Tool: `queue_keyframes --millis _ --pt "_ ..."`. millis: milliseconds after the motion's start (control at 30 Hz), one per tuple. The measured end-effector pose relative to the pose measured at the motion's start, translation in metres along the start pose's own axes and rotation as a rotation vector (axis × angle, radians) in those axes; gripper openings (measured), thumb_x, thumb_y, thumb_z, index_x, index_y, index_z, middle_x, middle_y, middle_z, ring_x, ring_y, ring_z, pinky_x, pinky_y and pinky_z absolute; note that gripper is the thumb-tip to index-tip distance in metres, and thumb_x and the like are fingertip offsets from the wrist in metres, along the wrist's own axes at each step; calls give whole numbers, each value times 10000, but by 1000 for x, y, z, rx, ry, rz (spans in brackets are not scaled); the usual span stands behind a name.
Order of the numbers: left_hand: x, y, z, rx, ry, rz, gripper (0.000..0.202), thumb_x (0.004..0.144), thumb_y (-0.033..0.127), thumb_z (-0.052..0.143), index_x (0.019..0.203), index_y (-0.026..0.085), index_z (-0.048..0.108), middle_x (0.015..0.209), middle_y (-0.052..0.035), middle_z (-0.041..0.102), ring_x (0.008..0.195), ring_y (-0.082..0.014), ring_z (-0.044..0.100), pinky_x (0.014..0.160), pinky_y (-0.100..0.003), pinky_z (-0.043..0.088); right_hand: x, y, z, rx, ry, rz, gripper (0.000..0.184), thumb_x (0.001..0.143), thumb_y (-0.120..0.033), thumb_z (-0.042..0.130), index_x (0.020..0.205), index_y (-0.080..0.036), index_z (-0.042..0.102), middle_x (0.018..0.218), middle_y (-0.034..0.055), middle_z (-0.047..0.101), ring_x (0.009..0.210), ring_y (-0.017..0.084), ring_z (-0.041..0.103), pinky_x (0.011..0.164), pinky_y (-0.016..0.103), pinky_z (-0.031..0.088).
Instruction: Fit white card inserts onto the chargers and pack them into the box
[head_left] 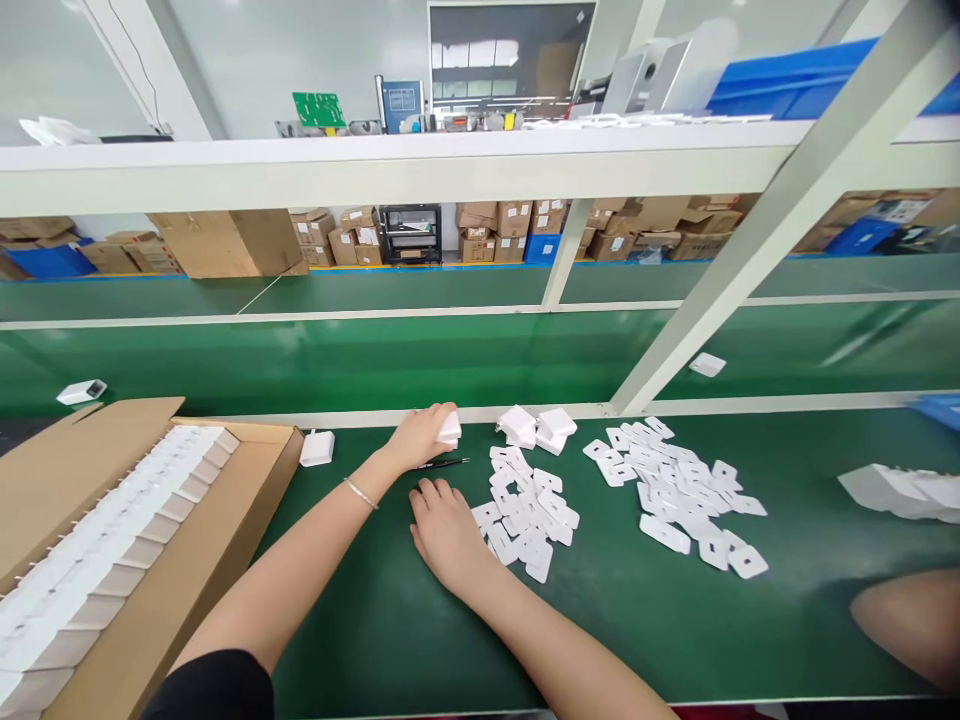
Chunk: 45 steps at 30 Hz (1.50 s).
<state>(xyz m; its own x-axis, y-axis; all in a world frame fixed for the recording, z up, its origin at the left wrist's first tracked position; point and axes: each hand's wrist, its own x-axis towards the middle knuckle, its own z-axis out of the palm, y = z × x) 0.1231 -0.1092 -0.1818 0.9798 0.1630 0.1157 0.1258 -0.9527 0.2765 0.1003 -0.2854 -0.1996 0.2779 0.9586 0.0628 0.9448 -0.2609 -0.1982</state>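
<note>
My left hand (421, 437) reaches forward and is closed round a small white charger block (449, 430) near the table's far rail. My right hand (444, 527) lies palm down on the green table (600, 620), fingers stretched flat, touching the left edge of a pile of white film stickers (525, 510). A black pen (441, 464) lies between the two hands. Two more white charger blocks (536, 427) sit just right of my left hand.
An open cardboard box (142, 600) at the left holds rows of white chargers. A single charger (316, 448) lies beside it. A second sticker pile (679, 495) spreads right of centre. White parts (900, 492) and another person's arm (911, 620) are at the right edge.
</note>
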Motion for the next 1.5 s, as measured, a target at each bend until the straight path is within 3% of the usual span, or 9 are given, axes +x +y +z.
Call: queue_keyframes --millis 133,267,500,733,833,967,1100,1233,1500 --pt "-42 -29 -14 -50 14 -46 586 864 207 658 1412 210 450 1430 -134 559 1307 -331 534 1043 -473 442 4 -3 -1 -15 -65 60 301 931 -41 506 1191 -83 652 1176 145 602 1103 281 558 918 399 530" --pt "-80 -43 -24 -95 94 -70 516 885 189 630 1391 234 537 1442 -102 549 1355 -313 458 1122 -495 378 5 -1 -5 20 -72 87 221 906 -38 557 1089 -82 674 1122 135 609 1078 286 568 882 387 521" --pt "-112 -14 -24 -586 334 -113 464 967 231 550 1430 261 557 1395 -87 610 1268 -259 556 1024 -399 479 9 16 -4 136 53 49 36 909 -127 627 927 -154 642 1035 74 633 1009 255 590 818 366 455" --pt "-123 15 -13 -1002 298 -51 372 984 249 558 1354 242 587 1408 -107 593 846 -149 633 837 -322 538 18 25 -3 286 165 330 186 1059 -278 410 1070 -170 561 791 26 660 643 181 592 558 279 247" --pt "-124 18 -12 -1063 307 -18 340 983 253 562 1320 235 604 1356 -108 617 789 -134 605 818 -323 535 17 29 -8 433 232 396 251 1068 -362 363 1068 -182 538 691 -3 605 557 166 532 544 264 255" --pt "-127 20 -8 -1084 289 -15 346 963 214 558 1302 241 627 1291 -100 643 856 -161 624 820 -319 534 15 34 -11 601 331 358 269 1040 -415 396 1034 -211 571 769 7 642 655 172 587 608 272 377" --pt "-129 22 -1 -1096 273 -30 382 913 149 556 1269 246 656 1261 -91 653 985 -200 642 842 -318 537 16 36 -7 708 317 309 366 1061 -381 335 1297 -228 570 989 51 709 888 201 662 781 333 497" --pt "-128 23 3 -1099 254 -58 369 901 158 563 1250 231 659 1231 -97 669 1096 -237 643 866 -325 537 17 36 -4 763 369 224 460 1091 -385 254 1438 -234 516 1258 87 656 1159 210 612 1011 398 479" --pt "-125 19 10 -1096 234 -187 380 881 182 539 1249 209 631 1212 -96 672 1060 -231 636 860 -328 518 14 33 -10 689 412 211 473 1096 -371 265 1459 -223 530 1169 111 612 1112 227 568 981 420 492"
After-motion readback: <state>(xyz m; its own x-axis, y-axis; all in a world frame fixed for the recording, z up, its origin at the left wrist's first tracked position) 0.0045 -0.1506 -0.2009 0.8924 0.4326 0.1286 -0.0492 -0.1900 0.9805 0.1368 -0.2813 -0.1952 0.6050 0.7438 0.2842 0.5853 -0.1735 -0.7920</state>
